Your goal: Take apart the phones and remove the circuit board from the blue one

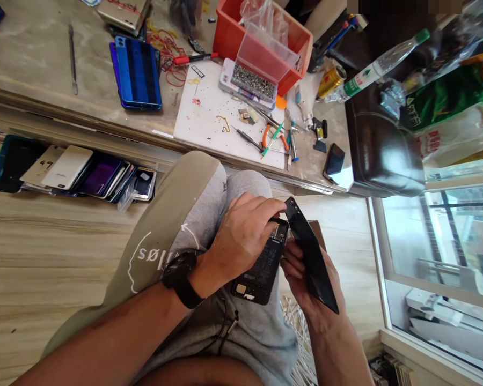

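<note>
An opened phone (261,273) lies tilted over my lap, its black battery and inner parts showing. My left hand (245,230), with a black watch on the wrist, is curled over its upper end. The index fingertip reaches the top edge of a glossy black phone back cover (312,257), which stands on edge beside the phone. My right hand (306,279) is closed around this cover from behind. Its bent fingers show between cover and phone, close to the phone's side. The cover hides part of that hand, and my left hand hides the phone's upper left part.
On the table, a white mat (201,118) bears a screwdriver (249,140), orange-handled pliers (279,142) and a box of screws (253,80). Blue phones (139,72) lie left, a red bin (229,27) behind. An open drawer (8,120) holds several phones. A brown leather seat (386,145) stands right.
</note>
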A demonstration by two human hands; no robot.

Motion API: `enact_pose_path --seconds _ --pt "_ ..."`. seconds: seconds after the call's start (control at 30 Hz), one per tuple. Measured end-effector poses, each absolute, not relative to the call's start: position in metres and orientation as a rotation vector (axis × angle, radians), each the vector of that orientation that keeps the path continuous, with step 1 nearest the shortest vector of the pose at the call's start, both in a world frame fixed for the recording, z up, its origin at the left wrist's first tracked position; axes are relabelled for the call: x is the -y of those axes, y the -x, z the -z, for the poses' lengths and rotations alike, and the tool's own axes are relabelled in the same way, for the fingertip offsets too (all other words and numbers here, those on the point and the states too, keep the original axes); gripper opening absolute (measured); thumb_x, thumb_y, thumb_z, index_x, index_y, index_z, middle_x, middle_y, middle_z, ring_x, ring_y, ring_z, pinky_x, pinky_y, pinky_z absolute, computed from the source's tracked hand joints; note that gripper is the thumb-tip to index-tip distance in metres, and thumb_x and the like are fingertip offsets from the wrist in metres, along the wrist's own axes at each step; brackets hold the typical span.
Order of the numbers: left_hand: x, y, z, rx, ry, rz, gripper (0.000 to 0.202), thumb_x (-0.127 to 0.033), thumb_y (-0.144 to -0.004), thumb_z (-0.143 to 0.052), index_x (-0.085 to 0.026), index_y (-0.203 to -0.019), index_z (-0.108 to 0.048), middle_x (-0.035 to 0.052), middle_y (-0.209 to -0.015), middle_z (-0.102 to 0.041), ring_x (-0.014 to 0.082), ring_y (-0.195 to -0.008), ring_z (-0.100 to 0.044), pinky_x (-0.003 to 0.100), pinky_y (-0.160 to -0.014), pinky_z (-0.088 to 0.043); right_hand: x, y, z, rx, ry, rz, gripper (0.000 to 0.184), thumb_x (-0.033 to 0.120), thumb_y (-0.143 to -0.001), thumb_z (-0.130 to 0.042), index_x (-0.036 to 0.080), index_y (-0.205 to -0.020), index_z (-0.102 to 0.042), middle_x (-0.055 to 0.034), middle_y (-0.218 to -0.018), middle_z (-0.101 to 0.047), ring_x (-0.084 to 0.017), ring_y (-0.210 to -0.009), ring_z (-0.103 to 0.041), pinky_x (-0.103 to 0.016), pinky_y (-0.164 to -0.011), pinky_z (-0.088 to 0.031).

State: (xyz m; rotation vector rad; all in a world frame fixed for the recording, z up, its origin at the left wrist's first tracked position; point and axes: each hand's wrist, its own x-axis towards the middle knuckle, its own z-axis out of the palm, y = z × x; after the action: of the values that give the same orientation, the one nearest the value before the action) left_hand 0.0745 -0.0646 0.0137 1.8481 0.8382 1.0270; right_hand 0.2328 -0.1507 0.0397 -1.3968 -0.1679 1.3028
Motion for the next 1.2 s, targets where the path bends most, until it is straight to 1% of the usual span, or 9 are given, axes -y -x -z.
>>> enact_pose_path --seconds 0.1,0.27,0.47,0.57,0.67,0.8,0.97,1.1,1.2 --pt "0.065 -0.075 -0.016 -0.817 -1.837 -1.005 0.018 -0.014 -0.099 -0.061 -0.019 -0.116 -0.066 0.0033 -0.107 -0.076 0.024 -0.101 -0.062 0.041 -0.095 -0.048 0.152 -0.236 -0.037 0.109 1.336 -1.343 0.038 0.028 -0.066 -0.096 0.019 -0.084 -0.064 0.0083 -0.063 -0.045 -0.002 -0.047 -0.027 -0.007 -0.036 -0.029" --pt "0.065 -0.076 -0.017 -0.796 -1.843 -0.998 0.019 -0.014 -0.099 -0.061 -0.019 -0.117 -0.066 0.0024 -0.11 -0.078 0.0237 -0.102 -0.063 0.041 -0.096 -0.047 0.157 -0.242 -0.032 0.132 1.286 -1.403 0.022 0.029 -0.087 -0.08 0.021 -0.085 -0.06 0.0067 -0.066 -0.046 -0.005 -0.046 -0.031 -0.01 -0.035 -0.032" --pt "0.066 -0.081 -0.022 -0.808 -1.769 -0.998 0.014 -0.015 -0.099 -0.064 -0.02 -0.111 -0.069 0.001 -0.102 -0.08 0.0221 -0.097 -0.065 0.039 -0.092 -0.048 0.158 -0.243 -0.03 0.158 1.261 -1.432 0.014 0.031 -0.094 -0.073 0.022 -0.097 -0.063 0.0069 -0.067 -0.046 -0.006 -0.046 -0.033 -0.01 -0.035 -0.035" --pt "0.066 -0.083 -0.024 -0.861 -1.766 -0.985 0.008 -0.021 -0.097 -0.068 -0.018 -0.104 -0.072 0.0027 -0.098 -0.08 0.0229 -0.094 -0.066 0.041 -0.091 -0.046 0.158 -0.242 -0.03 0.119 1.233 -1.435 0.018 0.032 -0.092 -0.076 0.019 -0.099 -0.065 0.0069 -0.067 -0.047 -0.004 -0.046 -0.033 -0.008 -0.037 -0.037" --pt "0.067 -0.084 -0.026 -0.889 -1.84 -0.937 0.009 -0.026 -0.096 -0.071 -0.018 -0.094 -0.073 0.003 -0.092 -0.079 0.024 -0.092 -0.065 0.043 -0.088 -0.044 0.158 -0.24 -0.029 0.122 1.236 -1.409 0.02 0.028 -0.085 -0.082 0.019 -0.093 -0.066 0.0069 -0.066 -0.048 -0.003 -0.047 -0.034 -0.007 -0.038 -0.037" --pt "0.067 -0.086 -0.029 -0.923 -1.864 -0.898 0.014 -0.023 -0.098 -0.067 -0.019 -0.086 -0.073 0.0017 -0.087 -0.076 0.0228 -0.09 -0.064 0.043 -0.087 -0.042 0.156 -0.235 -0.03 0.156 1.294 -1.358 0.031 0.027 -0.075 -0.089 0.019 -0.096 -0.068 0.0083 -0.063 -0.047 -0.002 -0.046 -0.031 -0.006 -0.038 -0.033" --pt "0.066 -0.086 -0.031 -0.949 -1.828 -0.893 0.014 -0.021 -0.097 -0.066 -0.02 -0.085 -0.072 0.0022 -0.089 -0.076 0.0223 -0.09 -0.064 0.042 -0.086 -0.042 0.153 -0.229 -0.038 0.182 1.38 -1.332 0.036 0.033 -0.069 -0.093 0.019 -0.092 -0.069 0.0091 -0.059 -0.044 -0.002 -0.045 -0.026 -0.007 -0.036 -0.029" --pt "0.065 -0.088 -0.032 -0.921 -1.776 -0.934 0.01 -0.018 -0.096 -0.066 -0.021 -0.092 -0.074 0.0018 -0.092 -0.079 0.0223 -0.092 -0.066 0.042 -0.089 -0.043 0.154 -0.23 -0.036 0.196 1.394 -1.32 0.035 0.034 -0.069 -0.093 0.019 -0.088 -0.067 0.0083 -0.059 -0.045 -0.002 -0.045 -0.029 -0.007 -0.037 -0.029" --pt "0.065 -0.09 -0.032 -0.904 -1.761 -0.95 0.01 -0.017 -0.096 -0.066 -0.022 -0.095 -0.075 0.0012 -0.096 -0.08 0.0225 -0.096 -0.067 0.043 -0.091 -0.043 0.155 -0.235 -0.032 0.193 1.364 -1.347 0.028 0.038 -0.078 -0.086 0.02 -0.09 -0.068 0.0065 -0.062 -0.049 -0.003 -0.045 -0.034 -0.008 -0.038 -0.032"
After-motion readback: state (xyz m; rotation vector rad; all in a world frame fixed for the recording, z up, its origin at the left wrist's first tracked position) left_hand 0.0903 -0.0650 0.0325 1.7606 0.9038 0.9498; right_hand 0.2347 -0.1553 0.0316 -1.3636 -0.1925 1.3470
